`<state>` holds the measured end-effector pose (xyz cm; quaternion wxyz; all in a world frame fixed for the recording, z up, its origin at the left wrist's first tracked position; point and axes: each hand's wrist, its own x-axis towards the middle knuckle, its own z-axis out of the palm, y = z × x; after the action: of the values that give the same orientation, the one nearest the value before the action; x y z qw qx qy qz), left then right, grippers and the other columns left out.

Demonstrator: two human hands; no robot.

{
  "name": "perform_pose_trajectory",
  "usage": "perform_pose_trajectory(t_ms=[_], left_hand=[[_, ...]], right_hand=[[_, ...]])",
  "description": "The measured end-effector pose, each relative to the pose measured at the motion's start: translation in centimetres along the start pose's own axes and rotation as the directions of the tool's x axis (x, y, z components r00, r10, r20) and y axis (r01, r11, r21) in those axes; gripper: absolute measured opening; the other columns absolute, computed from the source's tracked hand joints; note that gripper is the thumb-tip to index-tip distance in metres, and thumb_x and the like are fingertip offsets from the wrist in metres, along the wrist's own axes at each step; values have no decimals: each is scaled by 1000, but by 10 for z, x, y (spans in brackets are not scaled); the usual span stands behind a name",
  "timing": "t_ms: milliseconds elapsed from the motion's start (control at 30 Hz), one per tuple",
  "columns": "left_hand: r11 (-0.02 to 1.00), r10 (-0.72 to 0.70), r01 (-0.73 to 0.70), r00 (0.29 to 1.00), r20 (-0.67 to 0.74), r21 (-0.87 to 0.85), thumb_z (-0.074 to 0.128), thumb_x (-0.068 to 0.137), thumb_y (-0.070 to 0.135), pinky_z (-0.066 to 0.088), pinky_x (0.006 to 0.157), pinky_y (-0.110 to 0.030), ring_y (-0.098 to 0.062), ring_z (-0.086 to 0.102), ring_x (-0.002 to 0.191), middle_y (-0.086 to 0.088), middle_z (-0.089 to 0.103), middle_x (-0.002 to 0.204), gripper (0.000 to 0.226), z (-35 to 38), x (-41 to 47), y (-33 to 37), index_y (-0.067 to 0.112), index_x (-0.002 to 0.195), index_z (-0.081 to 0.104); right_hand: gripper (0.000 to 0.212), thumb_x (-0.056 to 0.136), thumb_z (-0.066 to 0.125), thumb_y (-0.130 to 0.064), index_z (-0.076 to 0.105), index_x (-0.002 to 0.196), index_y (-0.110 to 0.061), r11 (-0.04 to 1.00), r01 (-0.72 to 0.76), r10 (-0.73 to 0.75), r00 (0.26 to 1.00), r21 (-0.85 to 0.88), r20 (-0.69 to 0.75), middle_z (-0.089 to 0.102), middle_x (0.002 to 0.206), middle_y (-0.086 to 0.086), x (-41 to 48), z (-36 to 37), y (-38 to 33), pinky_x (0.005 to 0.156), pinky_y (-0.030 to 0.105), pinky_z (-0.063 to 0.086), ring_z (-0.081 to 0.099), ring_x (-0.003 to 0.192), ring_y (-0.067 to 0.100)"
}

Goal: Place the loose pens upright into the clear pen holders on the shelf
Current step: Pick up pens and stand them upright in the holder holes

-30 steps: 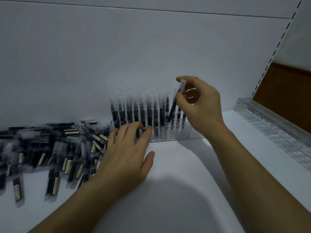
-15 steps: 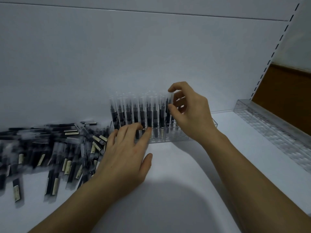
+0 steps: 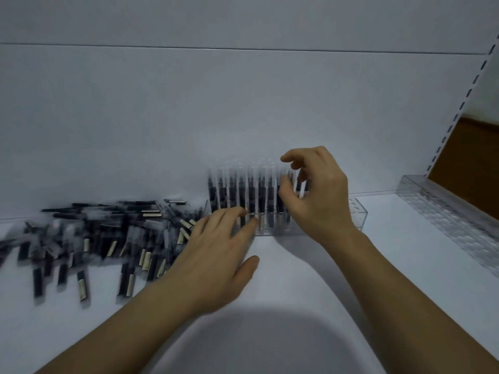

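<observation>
Resting flat on shelf (image 3: pixel 297 292), L hand (image 3: pixel 216 255) has fingers straight, tips against front of clear pen holder (image 3: pixel 356 214), gripping nothing. R hand (image 3: pixel 321 201) is at R end of upright pens (image 3: pixel 243 190), fingers loosely curled, thumb & index apart; too blurred to tell if it pinches a pen. Loose pens (image 3: pixel 108 238) heaped just L of L hand.

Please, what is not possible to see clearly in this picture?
Head view, loose pens: label text motion-blurred; pile's left end cut by the frame edge.
Head view, right hand: covers part of the clear pen holder; whether it pinches a pen is unclear.
Head view, left hand: hides the holder's front left corner.
</observation>
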<state>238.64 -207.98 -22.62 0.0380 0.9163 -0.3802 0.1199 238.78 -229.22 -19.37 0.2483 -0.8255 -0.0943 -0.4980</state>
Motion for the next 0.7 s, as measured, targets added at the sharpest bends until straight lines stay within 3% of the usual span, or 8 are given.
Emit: perform_pose_trajectory(t_ms=[200, 400, 500, 600, 700], left_hand=[[994, -95, 97, 995, 36, -45, 17, 92, 65, 23, 119, -44, -14, 14, 146, 6, 20, 158, 74, -23, -50, -38, 28, 155, 28], [945, -326, 324, 944, 57, 39, 10, 88, 70, 27, 115, -44, -17, 21, 144, 5, 25, 156, 82, -52, -102, -95, 26, 155, 27], [827, -562, 559, 823, 79, 61, 26, 94, 69, 36, 111, -48, -26, 33, 139, -2, 33, 151, 72, -54, -120, -140, 25, 151, 33], [624, -781, 776, 619, 80, 89, 35, 98, 59, 35, 108, -51, -33, 39, 134, -11, 41, 145, 59, -52, -132, -188, 21, 143, 38], [548, -836, 829, 537, 115, 115, 34, 99, 49, 26, 113, -54, -33, 31, 140, -13, 36, 150, 57, -43, -143, -231, 17, 147, 32]], right_hand=[[25, 88, 66, -8, 66, 113, -12, 992, 79, -101, 966, 97, 239, 51, 95, -10, -19, 17, -33, 76, 10, 39, 46, 77, 3], [24, 93, 68, -15, 62, 115, -23, 975, 113, -196, 838, 190, 509, 49, 97, -15, -36, 46, -68, 72, 25, 46, 50, 80, 3], [22, 96, 65, -21, 61, 116, -27, 971, 133, -227, 775, 199, 589, 45, 99, -18, -31, 67, -89, 72, 26, 45, 51, 80, 4], [22, 97, 61, -24, 60, 119, -27, 975, 118, -212, 754, 189, 621, 42, 101, -17, -27, 93, -114, 76, 32, 49, 53, 84, 10], [18, 98, 58, -26, 59, 115, -27, 977, 104, -202, 746, 188, 634, 46, 104, -14, -26, 119, -139, 80, 32, 49, 54, 93, 15]])
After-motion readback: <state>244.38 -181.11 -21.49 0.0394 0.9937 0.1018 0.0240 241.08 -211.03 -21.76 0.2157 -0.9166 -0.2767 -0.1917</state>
